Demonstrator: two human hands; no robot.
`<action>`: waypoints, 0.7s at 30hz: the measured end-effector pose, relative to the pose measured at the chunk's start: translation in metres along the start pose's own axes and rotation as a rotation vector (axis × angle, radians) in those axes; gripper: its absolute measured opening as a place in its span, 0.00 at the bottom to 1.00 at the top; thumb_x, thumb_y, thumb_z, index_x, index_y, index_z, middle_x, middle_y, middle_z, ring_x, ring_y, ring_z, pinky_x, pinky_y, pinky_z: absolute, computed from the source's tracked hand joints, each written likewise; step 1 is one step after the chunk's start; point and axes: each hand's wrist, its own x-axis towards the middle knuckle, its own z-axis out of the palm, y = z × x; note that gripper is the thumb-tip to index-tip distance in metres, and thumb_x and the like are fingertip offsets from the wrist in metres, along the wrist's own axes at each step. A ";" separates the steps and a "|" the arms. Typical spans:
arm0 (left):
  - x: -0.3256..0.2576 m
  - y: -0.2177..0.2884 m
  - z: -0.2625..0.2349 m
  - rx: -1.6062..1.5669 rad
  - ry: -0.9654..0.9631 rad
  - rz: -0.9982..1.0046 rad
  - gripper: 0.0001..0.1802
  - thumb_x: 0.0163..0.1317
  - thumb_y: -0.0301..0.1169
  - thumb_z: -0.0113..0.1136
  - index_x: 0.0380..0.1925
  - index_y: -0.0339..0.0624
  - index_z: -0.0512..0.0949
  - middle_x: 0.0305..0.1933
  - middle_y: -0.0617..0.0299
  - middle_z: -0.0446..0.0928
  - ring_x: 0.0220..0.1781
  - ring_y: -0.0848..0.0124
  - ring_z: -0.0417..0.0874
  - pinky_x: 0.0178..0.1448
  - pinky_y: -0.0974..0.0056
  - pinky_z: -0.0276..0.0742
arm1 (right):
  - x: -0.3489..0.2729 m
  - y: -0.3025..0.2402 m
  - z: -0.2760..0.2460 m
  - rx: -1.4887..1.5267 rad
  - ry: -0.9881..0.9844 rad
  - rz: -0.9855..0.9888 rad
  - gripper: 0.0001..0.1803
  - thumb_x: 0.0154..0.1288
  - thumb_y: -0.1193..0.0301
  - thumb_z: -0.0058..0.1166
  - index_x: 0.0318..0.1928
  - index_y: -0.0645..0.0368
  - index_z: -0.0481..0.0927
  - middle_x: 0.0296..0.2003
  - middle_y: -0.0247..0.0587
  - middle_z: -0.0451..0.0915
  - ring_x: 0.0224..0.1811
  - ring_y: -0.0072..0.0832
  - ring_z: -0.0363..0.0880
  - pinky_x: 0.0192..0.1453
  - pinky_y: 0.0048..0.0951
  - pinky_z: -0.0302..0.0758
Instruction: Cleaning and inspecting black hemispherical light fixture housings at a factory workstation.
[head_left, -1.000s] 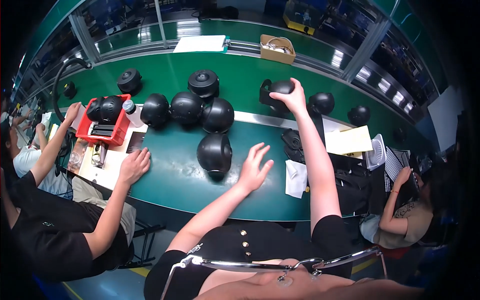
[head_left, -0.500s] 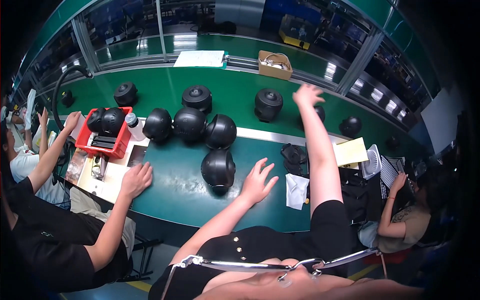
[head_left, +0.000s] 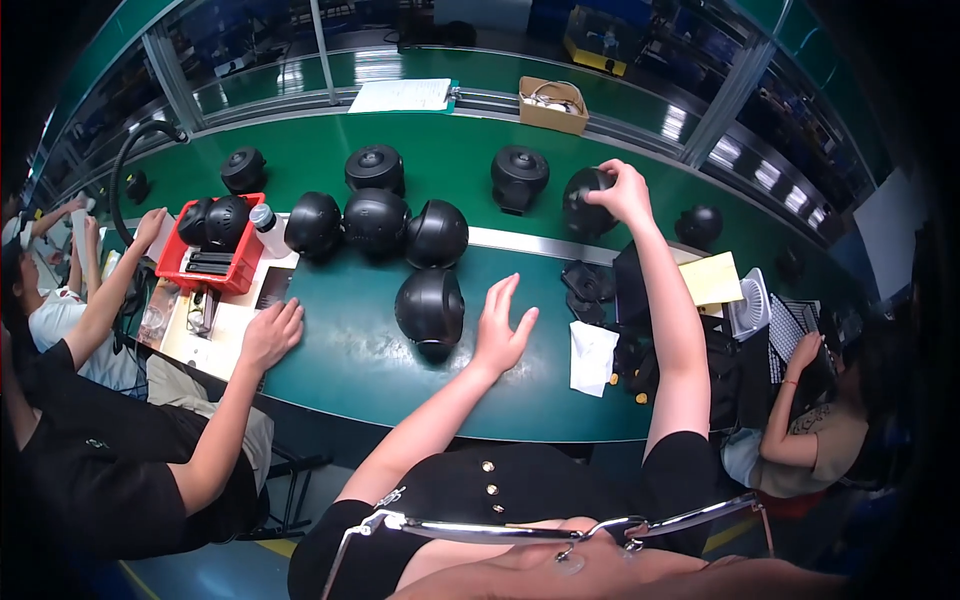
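Note:
My right hand (head_left: 624, 193) reaches over the far green belt, its fingers curled round the side of a black ball-shaped housing (head_left: 583, 205). My left hand (head_left: 501, 330) hovers over or rests on the green worktable (head_left: 520, 400), fingers spread and holding nothing. Just left of it stands another black ball-shaped housing (head_left: 429, 308), apart from the fingers. Behind that one, three similar black housings sit close together in a row, the nearest of them a rounded one (head_left: 437, 235). On the belt, a black housing (head_left: 520, 178) with a flat round top stands left of my right hand.
Left, a red bin (head_left: 238, 270) holds black parts beside a white-capped bottle (head_left: 268, 230); a co-worker's hand (head_left: 271, 334) rests nearby. Right are white paper (head_left: 594, 358), a yellow sheet (head_left: 711, 278) and a small white fan (head_left: 750, 303). A cardboard box (head_left: 553, 105) stands behind the belt.
My right hand has gone from outstretched fingers to a hold on the black housing. My left hand has moved slightly forward. Several housings on the belt have shifted left.

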 end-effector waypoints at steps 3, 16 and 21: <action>0.003 0.002 -0.006 -0.067 0.140 -0.007 0.30 0.61 0.36 0.54 0.60 0.34 0.62 0.60 0.46 0.63 0.63 0.55 0.64 0.65 0.59 0.58 | -0.041 -0.032 -0.016 0.311 -0.228 -0.221 0.27 0.29 0.70 0.67 0.39 0.60 0.78 0.36 0.43 0.77 0.39 0.34 0.78 0.46 0.30 0.75; 0.008 -0.010 -0.009 -0.773 0.016 -0.458 0.38 0.66 0.59 0.31 0.52 0.33 0.69 0.50 0.56 0.74 0.51 0.69 0.74 0.57 0.65 0.67 | -0.148 -0.005 0.067 1.651 -0.484 0.502 0.12 0.61 0.69 0.54 0.43 0.61 0.75 0.38 0.37 0.77 0.41 0.21 0.77 0.44 0.21 0.75; 0.009 -0.011 -0.005 -1.176 0.185 -0.954 0.32 0.65 0.56 0.40 0.50 0.36 0.71 0.52 0.56 0.74 0.52 0.66 0.75 0.59 0.62 0.70 | -0.179 -0.002 0.052 1.252 0.141 0.261 0.08 0.64 0.71 0.52 0.36 0.65 0.76 0.32 0.37 0.78 0.35 0.20 0.77 0.41 0.22 0.75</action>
